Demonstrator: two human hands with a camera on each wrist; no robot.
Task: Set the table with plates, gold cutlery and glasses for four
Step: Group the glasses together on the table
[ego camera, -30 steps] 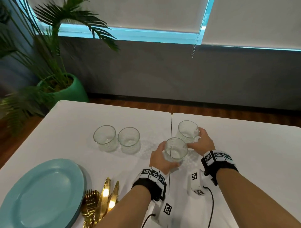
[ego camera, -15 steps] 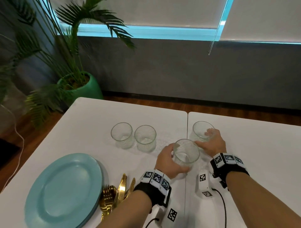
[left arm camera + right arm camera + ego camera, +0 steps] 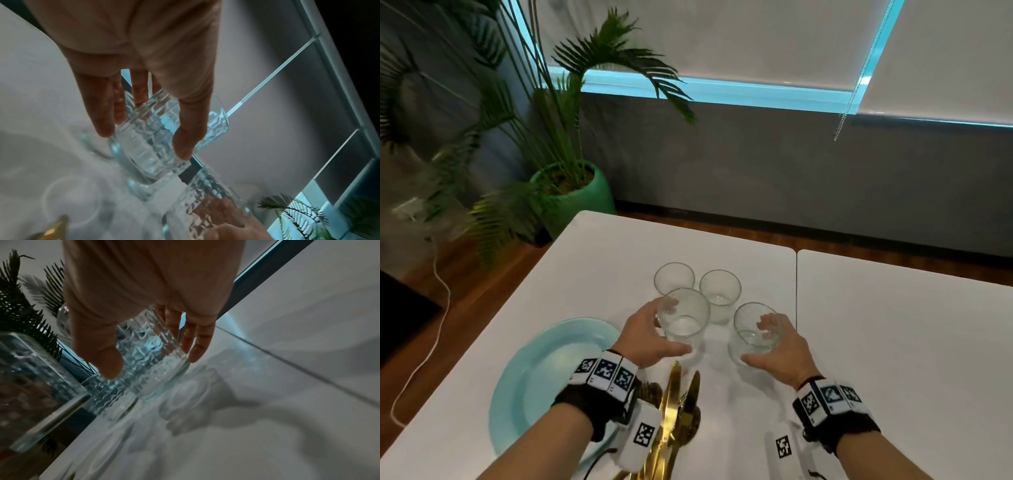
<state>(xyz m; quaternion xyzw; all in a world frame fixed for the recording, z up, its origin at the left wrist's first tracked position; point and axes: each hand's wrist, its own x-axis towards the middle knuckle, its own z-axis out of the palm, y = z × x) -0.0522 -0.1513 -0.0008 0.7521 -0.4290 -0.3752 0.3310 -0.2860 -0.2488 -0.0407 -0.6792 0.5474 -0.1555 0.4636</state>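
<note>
Hands [image 3: 654,337] around unmarked glasses [image 3: 683,317]

Two standing glasses [image 3: 674,278] [image 3: 720,296] crowd the space just beyond the glass in my left hand [image 3: 645,337]. Near me, the gold cutlery [image 3: 674,411] and blue plate [image 3: 534,383] block the left. To the right, the white table [image 3: 893,342] lies open.
</note>
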